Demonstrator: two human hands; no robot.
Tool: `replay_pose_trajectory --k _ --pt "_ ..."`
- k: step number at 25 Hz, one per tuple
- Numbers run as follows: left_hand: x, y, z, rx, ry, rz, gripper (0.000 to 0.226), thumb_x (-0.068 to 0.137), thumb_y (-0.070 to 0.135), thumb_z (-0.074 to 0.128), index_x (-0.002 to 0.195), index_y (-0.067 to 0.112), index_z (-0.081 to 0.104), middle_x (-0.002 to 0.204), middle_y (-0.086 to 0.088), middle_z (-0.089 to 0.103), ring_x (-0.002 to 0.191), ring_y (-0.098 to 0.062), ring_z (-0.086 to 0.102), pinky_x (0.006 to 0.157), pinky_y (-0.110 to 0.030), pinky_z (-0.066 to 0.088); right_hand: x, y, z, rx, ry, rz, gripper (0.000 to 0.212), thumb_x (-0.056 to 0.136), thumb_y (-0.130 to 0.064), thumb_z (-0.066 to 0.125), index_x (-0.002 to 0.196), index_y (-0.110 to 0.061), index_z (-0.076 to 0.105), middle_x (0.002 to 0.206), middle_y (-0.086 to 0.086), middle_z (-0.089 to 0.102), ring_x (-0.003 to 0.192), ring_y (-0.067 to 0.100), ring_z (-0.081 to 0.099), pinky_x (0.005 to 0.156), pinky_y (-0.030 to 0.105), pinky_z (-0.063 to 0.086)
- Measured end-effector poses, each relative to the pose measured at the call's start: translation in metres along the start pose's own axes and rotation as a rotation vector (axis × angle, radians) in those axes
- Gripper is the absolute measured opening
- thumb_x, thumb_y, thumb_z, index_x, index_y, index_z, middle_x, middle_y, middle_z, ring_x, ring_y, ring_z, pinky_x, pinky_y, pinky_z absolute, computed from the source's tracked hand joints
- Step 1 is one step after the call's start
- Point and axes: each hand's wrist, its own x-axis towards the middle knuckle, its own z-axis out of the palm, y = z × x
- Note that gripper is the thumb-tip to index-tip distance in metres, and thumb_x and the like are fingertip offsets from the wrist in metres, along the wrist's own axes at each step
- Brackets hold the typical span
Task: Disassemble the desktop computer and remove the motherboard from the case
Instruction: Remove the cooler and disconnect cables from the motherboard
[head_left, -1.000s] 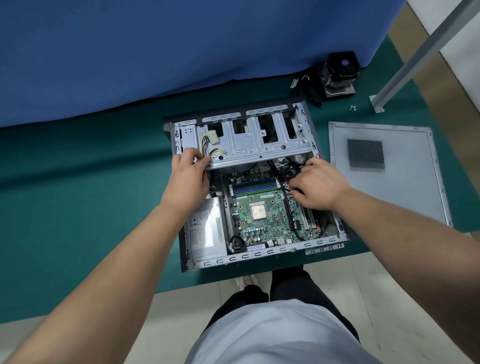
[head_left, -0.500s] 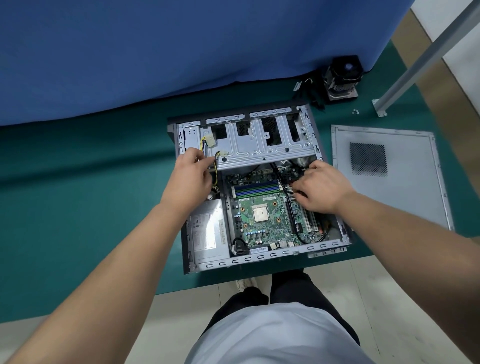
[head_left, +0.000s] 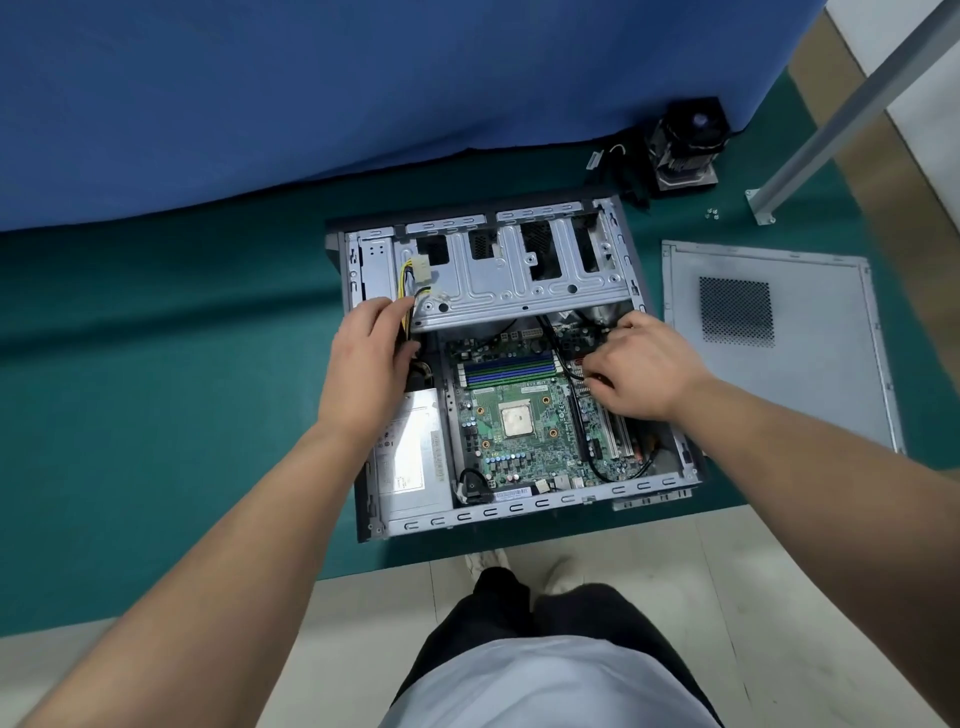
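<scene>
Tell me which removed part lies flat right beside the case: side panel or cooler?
The side panel, flat on the green mat right of the case. The cooler sits farther back by the blue curtain.

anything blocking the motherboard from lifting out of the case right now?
Yes. The metal drive cage overhangs the far edge of the motherboard, and black cables cross its right side. The right hand is on the board's right part; the left hand is at the yellow wires by the cage.
</scene>
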Motion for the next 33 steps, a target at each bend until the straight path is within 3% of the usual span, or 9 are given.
replay_pose_trajectory --k 4,10,14,18,20,22,25,29,33 --pt "0.004 -0.001 0.002 0.032 -0.015 0.012 0.044 0.097 0.011 0.067 0.141 0.010 0.060 0.142 -0.009 0.059 0.139 -0.032 0.046 0.124 -0.050 0.025 -0.001 -0.001 -0.003 0.004 -0.003 0.005 0.035 0.095 -0.042 0.035 0.072 -0.031 0.059 0.065 -0.011 0.061 0.062 0.010 0.053 0.095 0.035 0.041" --pt "0.011 -0.002 0.005 0.234 -0.094 0.053 0.047 0.107 0.022 0.047 0.154 0.023 0.044 0.158 -0.001 0.045 0.152 -0.028 0.031 0.125 -0.046 0.017 0.000 -0.001 -0.006 0.013 -0.032 0.008 0.038 0.097 -0.042 0.031 0.077 -0.031 0.062 0.070 -0.011 0.064 0.066 0.009 0.056 0.098 0.035 0.039" --pt "0.012 -0.006 0.010 0.276 -0.099 0.057 0.051 0.107 0.029 0.039 0.158 0.029 0.034 0.163 0.002 0.038 0.154 -0.023 0.025 0.126 -0.044 0.012 0.000 -0.009 -0.012 -0.006 -0.114 0.055 0.032 0.097 -0.046 0.038 0.090 -0.032 0.066 0.083 -0.012 0.069 0.077 0.011 0.061 0.098 0.037 0.036" --pt "0.013 -0.008 0.012 0.238 -0.084 0.041 0.051 0.107 0.030 0.042 0.157 0.034 0.036 0.162 0.005 0.038 0.155 -0.019 0.024 0.126 -0.041 0.009 0.036 -0.066 -0.014 0.372 -0.111 0.129 0.035 0.098 -0.048 0.047 0.124 -0.031 0.063 0.119 -0.006 0.066 0.104 0.019 0.064 0.098 0.044 0.046" --pt "0.014 -0.009 0.013 0.223 -0.072 0.034 0.051 0.106 0.030 0.043 0.157 0.035 0.037 0.162 0.006 0.039 0.154 -0.018 0.025 0.126 -0.040 0.008 0.067 -0.096 -0.007 0.489 -0.153 0.180 0.037 0.100 -0.044 0.051 0.132 -0.025 0.059 0.128 0.001 0.061 0.113 0.026 0.061 0.093 0.042 0.047" --pt "0.014 -0.010 0.013 0.220 -0.065 0.030 0.050 0.106 0.031 0.044 0.156 0.036 0.038 0.161 0.006 0.040 0.154 -0.017 0.025 0.126 -0.039 0.008 0.101 -0.109 0.001 0.515 -0.179 0.289 0.034 0.102 -0.038 0.051 0.127 -0.016 0.059 0.126 0.011 0.061 0.115 0.034 0.059 0.091 0.042 0.047" --pt "0.016 -0.011 0.015 0.214 -0.064 0.035 0.051 0.106 0.031 0.043 0.156 0.037 0.038 0.161 0.007 0.040 0.154 -0.016 0.024 0.126 -0.039 0.008 0.135 -0.112 0.018 0.588 -0.143 0.429 0.027 0.098 -0.026 0.055 0.121 -0.016 0.065 0.123 0.014 0.063 0.110 0.035 0.062 0.088 0.039 0.051" --pt "0.015 -0.014 0.015 0.208 -0.065 0.030 0.051 0.106 0.032 0.043 0.156 0.038 0.037 0.162 0.008 0.039 0.155 -0.014 0.022 0.126 -0.038 0.006 0.143 -0.114 0.036 0.633 -0.028 0.438 0.023 0.096 -0.027 0.059 0.116 -0.023 0.072 0.126 0.012 0.058 0.110 0.035 0.060 0.092 0.039 0.055" --pt "0.016 -0.013 0.016 0.219 -0.062 0.039 0.051 0.106 0.032 0.042 0.156 0.038 0.036 0.162 0.009 0.039 0.155 -0.012 0.022 0.126 -0.037 0.006 0.142 -0.110 0.045 0.771 -0.007 0.453 0.024 0.095 -0.025 0.062 0.115 -0.031 0.073 0.117 0.008 0.068 0.101 0.031 0.065 0.088 0.037 0.057"
